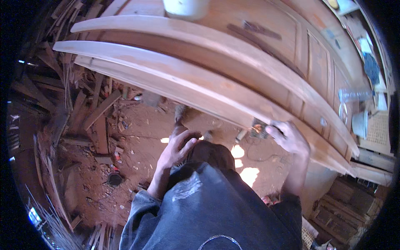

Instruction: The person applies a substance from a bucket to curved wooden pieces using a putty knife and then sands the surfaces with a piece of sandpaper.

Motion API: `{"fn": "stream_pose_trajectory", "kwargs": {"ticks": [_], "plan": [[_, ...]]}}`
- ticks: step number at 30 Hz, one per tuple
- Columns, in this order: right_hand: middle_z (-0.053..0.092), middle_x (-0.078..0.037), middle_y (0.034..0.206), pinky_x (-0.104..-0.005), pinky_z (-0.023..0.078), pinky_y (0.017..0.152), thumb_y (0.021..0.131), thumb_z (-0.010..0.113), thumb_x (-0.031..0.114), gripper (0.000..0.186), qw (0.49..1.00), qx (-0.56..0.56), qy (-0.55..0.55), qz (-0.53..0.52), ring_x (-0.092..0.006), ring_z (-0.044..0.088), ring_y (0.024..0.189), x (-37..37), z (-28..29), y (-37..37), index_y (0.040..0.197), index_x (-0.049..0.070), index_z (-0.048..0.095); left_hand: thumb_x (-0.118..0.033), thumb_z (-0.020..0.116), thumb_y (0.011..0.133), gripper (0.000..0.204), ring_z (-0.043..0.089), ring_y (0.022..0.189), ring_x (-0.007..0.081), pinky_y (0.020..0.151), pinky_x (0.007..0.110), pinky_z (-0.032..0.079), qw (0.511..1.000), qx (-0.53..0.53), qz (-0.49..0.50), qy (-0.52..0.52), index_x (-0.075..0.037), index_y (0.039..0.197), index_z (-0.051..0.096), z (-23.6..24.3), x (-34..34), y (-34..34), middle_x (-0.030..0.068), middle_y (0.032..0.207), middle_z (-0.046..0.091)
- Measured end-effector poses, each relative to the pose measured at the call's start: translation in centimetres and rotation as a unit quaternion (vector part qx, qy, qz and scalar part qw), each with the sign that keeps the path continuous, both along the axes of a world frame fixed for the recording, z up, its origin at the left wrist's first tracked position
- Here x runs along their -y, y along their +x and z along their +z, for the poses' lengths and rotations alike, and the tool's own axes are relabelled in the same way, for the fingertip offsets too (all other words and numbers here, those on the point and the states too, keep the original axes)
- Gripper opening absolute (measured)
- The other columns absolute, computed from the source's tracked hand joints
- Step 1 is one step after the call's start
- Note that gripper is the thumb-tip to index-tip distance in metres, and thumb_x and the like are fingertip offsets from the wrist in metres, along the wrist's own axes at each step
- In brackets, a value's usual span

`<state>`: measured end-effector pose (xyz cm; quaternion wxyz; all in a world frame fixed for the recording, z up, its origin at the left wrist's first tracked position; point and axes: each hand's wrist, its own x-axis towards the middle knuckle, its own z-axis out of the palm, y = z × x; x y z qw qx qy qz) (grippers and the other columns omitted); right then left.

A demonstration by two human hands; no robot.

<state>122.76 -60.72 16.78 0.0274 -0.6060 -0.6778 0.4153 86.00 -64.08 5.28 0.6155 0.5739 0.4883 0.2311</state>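
Note:
My right hand (289,137) is at the near edge of a long pale wooden board (166,68). Its fingers are curled, and what they hold, if anything, I cannot make out. Just left of those fingers, below the board's edge, shows a small dark piece with orange-brown curls (258,128). My left hand (180,145) rests near my dark-trousered knee, fingers loosely stretched and apart, holding nothing. Behind the first board runs a second long pale board (175,27), with a reddish-brown gap between them.
Panelled wood (283,16) lies beyond the boards, with a white bucket (186,8), a dark tool (261,29), and a clear plastic bottle (355,95) on it. Scrap wood (100,108) is heaped at left on reddish dirt ground (141,183). A black cup-like container (114,179) stands there.

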Motion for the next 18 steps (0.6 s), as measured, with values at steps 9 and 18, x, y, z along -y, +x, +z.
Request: {"fn": "stream_pose_trajectory", "kwargs": {"ticks": [9, 18], "plan": [[0.041, 0.006, 0.059, -0.0258, 0.033, 0.048, 0.106, 0.049, 0.035, 0.035, 0.979, -0.019, 0.142, -0.146, -0.0038, 0.040, 0.053, -21.8, 10.0, -13.1, 0.082, 0.011, 0.052, -0.016, 0.068, 0.092, 0.048, 0.057, 0.119, 0.0383, 0.102, 0.045, 0.046, 0.899, -0.216, 0.171, 0.340, -0.001, 0.134, 0.052, 4.9, -12.3, -10.4, 0.0209, 0.128, 0.059], [0.064, -0.022, 0.094, -0.0435, 0.054, 0.073, 0.100, 0.051, 0.020, 0.029, 0.806, 0.251, 0.529, 0.089, -0.0344, 0.067, 0.082, -39.7, 5.3, -18.5, 0.120, 0.002, 0.060, -0.020, 0.071, 0.086, 0.068, 0.038, 0.143, 0.0381, 0.117, 0.050, 0.032, 0.929, -0.135, -0.009, 0.344, -0.004, 0.146, 0.044, 8.8, -19.2, -11.6, 0.0202, 0.151, 0.042]]}}
